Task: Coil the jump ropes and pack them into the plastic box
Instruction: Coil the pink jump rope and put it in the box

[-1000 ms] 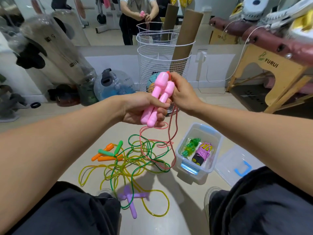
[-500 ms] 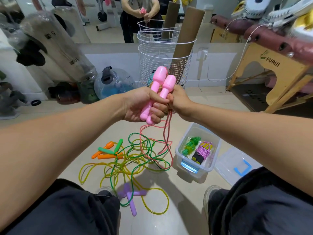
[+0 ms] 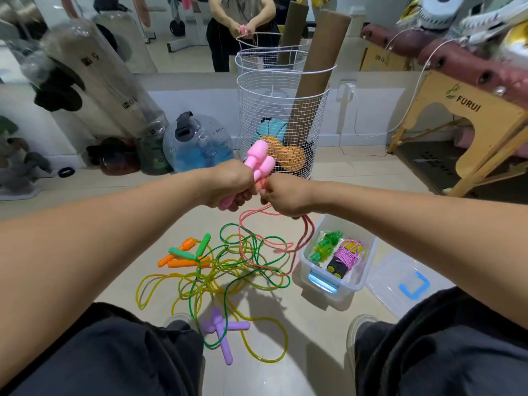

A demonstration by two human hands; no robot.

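Left hand (image 3: 228,184) has its fingers wrapped round both pink handles (image 3: 255,161), whose fat ends stick up toward 12 o'clock; the lower ends are mostly buried in the fist. Right hand (image 3: 281,197) sits just beside it at 3 o'clock, fingers curled and pinching the pink cord (image 3: 305,232), though the actual fingertips are turned away so I can't see the grip itself. The cord drops from that hand toward 6 o'clock and loops onto the floor tangle (image 3: 228,270) of green and yellow ropes, where it's hard to follow which strand is which.

Orange and green handles (image 3: 185,252) lie at 9 o'clock of the tangle, purple handles (image 3: 220,330) at 6 o'clock. The plastic box (image 3: 363,275) sits at 3 o'clock of the tangle, with a green bundle (image 3: 325,247) and a purple-wrapped bundle (image 3: 347,257) inside. Its lid (image 3: 388,284) lies just beside it, partly cut off by a knee.

Readable writing: "FURUI" on the wooden stand (image 3: 468,107). The markings on the water jug (image 3: 197,144) are too blurry to read.
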